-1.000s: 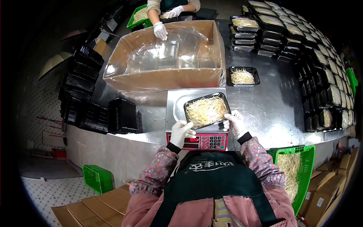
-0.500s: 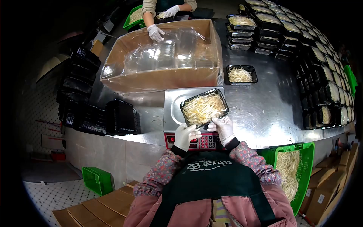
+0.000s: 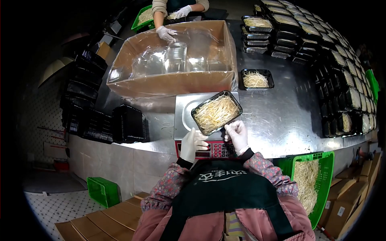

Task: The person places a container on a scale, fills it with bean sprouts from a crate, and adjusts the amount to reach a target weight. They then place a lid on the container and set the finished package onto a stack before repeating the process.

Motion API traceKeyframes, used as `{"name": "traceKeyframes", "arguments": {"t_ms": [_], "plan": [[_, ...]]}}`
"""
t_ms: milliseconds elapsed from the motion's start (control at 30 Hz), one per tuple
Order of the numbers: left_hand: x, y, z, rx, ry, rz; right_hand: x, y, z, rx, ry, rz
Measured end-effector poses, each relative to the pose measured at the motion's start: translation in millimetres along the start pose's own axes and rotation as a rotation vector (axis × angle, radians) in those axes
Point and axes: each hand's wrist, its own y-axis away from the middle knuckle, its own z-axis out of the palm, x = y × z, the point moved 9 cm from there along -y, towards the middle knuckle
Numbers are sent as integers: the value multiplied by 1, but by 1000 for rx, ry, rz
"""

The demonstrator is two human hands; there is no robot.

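Filled tray (image 3: 230, 97) held up over the scale (image 3: 183, 101), tipped and turned askew, one corner toward the wearer. Sprouts (image 3: 217, 113) fill it near to the rim; no lid seen on it.

Right hand (image 3: 237, 135): thumb and fingers pinch the tray's near right edge. Left hand (image 3: 194, 145): loosely spread, palm inward, just beside the near corner; whether its fingertips touch the rim, cannot tell. The right hand seems to bear most of the weight.

Step in hand, by my reading: handling or checking a filled tray at the scale. Setting it down would call for levelling it, ideally with support from both hands, so no sprouts slide over the low side. A second tray (image 3: 270, 81), also filled, sits on the counter (image 3: 281, 116), right of the box (image 3: 173, 85).

Hard to make out: the display (image 3: 203, 154) lies partly behind the left hand, no figure legible. Tray's underside hidden; contact with the scale's plate uncertain, though it looks raised. Film glare blurs what lies in the box, where a co-worker's hand (image 3: 165, 34) reaches in. Far stacks (image 3: 345, 76) at right fade into the dark lens edge.
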Motion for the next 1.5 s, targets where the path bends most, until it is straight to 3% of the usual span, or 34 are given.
{"name": "traceKeyframes", "arguments": {"t_ms": [67,100,133,233,333,467,500,633,733,933,1100,1133,1267,1400,1500], "plan": [[14,-3,-20,136,-200,235,-20,9,1,-37,327,-266],[17,-3,-24,94,-296,324,-70,24,24,-61,728,-609],[30,4,-19,116,-514,446,-99,36,48,-159,866,-839],[53,10,5,101,-1088,789,-101,40,82,-327,1159,-976],[61,0,20,133,-1292,809,-93,31,90,-398,1166,-1026],[61,-22,24,162,-1314,788,-97,24,98,-460,1074,-992],[71,-26,32,82,-1216,702,-93,23,101,-482,1088,-996],[68,-38,31,75,-1021,928,-68,-1,99,-558,1164,-802],[70,-38,31,167,-1035,949,-70,-2,103,-521,1162,-833],[75,-35,35,140,-964,911,-76,4,111,-593,1103,-895],[65,-48,27,82,-730,829,-73,-10,108,-580,1027,-770],[69,-42,30,117,-831,866,-75,-12,107,-574,1015,-727],[80,-29,32,200,-906,901,-86,-14,105,-515,834,-722],[98,-8,54,121,-974,872,-83,-28,96,-485,657,-620],[83,-31,45,30,-780,788,-80,-34,91,-469,542,-513]]}}
